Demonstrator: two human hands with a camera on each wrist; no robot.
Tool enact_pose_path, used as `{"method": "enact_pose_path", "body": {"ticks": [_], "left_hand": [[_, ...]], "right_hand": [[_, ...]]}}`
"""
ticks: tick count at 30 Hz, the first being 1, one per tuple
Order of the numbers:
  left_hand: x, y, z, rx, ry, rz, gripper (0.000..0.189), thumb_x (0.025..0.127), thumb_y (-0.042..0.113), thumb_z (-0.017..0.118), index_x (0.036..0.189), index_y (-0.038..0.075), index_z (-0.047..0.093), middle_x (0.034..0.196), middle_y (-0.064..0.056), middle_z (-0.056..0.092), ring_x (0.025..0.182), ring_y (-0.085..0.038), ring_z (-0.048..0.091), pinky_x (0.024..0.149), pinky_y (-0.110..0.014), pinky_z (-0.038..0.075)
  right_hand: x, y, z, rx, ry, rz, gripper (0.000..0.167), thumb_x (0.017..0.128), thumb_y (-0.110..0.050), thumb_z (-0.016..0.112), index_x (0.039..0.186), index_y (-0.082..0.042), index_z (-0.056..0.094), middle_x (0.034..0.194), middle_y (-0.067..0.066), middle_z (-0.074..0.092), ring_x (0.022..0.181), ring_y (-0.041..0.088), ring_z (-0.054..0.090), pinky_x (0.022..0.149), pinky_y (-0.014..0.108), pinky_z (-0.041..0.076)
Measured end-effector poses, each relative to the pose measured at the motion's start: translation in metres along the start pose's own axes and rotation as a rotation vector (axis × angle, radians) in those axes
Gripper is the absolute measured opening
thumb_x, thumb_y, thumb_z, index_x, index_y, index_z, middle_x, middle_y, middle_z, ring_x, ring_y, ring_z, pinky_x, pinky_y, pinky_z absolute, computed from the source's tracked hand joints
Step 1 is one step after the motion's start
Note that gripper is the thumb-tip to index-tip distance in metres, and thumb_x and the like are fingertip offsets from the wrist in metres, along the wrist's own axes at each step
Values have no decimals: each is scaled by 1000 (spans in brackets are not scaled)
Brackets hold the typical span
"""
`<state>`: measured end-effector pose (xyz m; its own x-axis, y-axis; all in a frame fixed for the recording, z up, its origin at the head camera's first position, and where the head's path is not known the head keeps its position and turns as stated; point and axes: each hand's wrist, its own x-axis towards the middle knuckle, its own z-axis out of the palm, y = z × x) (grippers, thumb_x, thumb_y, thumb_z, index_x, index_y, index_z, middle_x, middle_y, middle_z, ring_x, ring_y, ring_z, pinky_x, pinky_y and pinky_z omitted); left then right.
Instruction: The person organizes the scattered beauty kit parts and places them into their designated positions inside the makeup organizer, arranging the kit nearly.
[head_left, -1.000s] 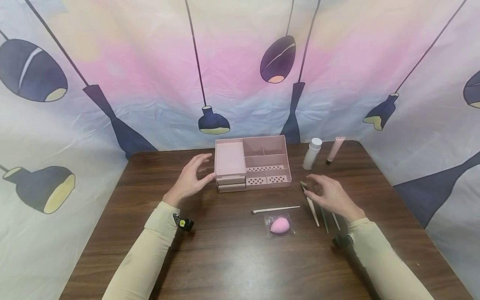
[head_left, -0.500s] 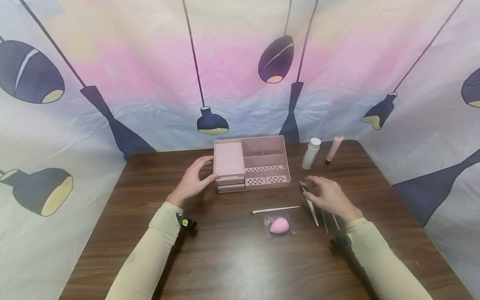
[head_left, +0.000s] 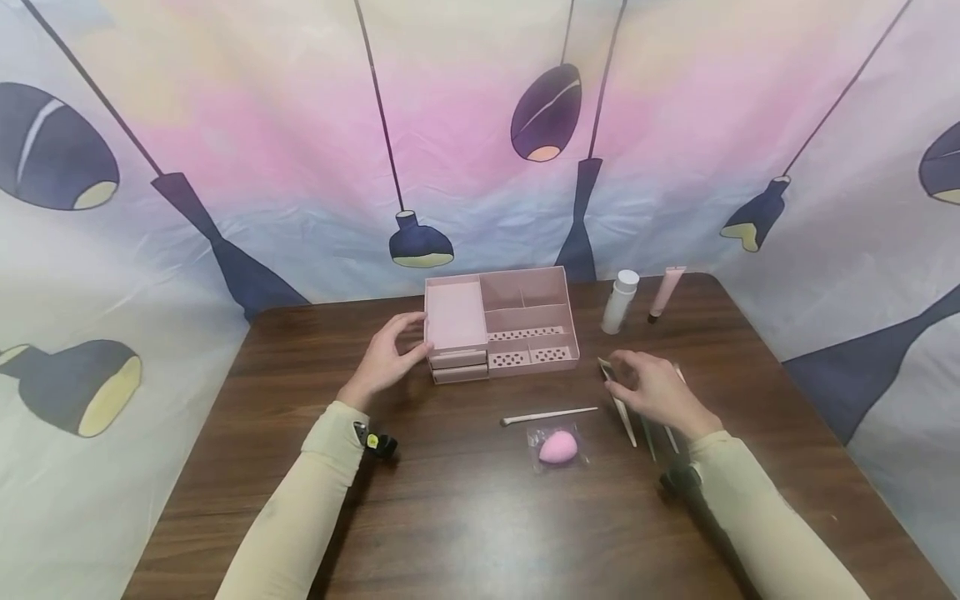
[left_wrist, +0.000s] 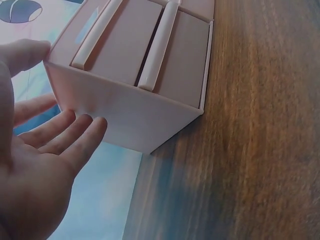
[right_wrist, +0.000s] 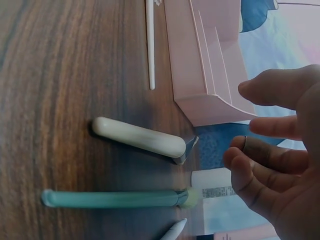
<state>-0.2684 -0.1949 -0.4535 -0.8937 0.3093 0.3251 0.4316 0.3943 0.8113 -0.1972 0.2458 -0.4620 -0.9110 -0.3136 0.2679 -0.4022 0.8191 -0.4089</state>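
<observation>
My left hand (head_left: 384, 358) is at the left side of a pink desktop organizer (head_left: 570, 354), its thumb touching the front corner and its fingers along the side wall. Two small drawers (left_wrist: 122, 40) face front below the organizer's flat left top. Over several makeup brushes at the right hovers my right hand (head_left: 660, 392), fingers loosely bent and holding nothing. Beneath it, in the right wrist view, lie a thick cream-handled brush (right_wrist: 140, 137) and a green-handled brush (right_wrist: 115, 199). The tip of another white handle (right_wrist: 175, 230) shows at the bottom edge.
A thin white brush (head_left: 551, 416) lies before the organizer, with a pink makeup sponge (head_left: 558, 447) in clear wrapping nearer me. A white bottle (head_left: 619, 304) and a pink tube (head_left: 667, 293) stand at the back right of the brown wooden table (head_left: 450, 517). Printed cloth hangs behind.
My left hand has moved slightly right, from beside the organizer to touching its left side. The right hand stays over the brushes. The whole view shifts a little.
</observation>
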Motion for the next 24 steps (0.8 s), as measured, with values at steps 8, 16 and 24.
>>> {"method": "enact_pose_path", "body": {"ticks": [8,16,24], "left_hand": [[-3,16,-2,-126,-12,-19,54,87,1,71,135,-10,48,134,-29,47,123,-44,50,103,-59,48],[-6,35,-5,-180,-27,-6,48,84,-6,71,126,-17,51,129,-34,46,119,-49,50,101,-60,48],[-5,31,-4,-230,-25,-27,50,84,-7,70,128,-17,50,132,-34,45,121,-47,49,103,-61,46]], "right_hand": [[2,-3,4,-41,-52,54,44,83,-22,75,118,1,64,99,15,71,82,24,66,71,43,60],[3,-1,13,-59,-76,100,43,81,-20,75,118,1,64,95,13,70,70,18,59,61,38,54],[7,-3,16,-72,-48,138,43,80,-19,74,116,1,65,94,16,70,70,23,58,59,42,53]]}}
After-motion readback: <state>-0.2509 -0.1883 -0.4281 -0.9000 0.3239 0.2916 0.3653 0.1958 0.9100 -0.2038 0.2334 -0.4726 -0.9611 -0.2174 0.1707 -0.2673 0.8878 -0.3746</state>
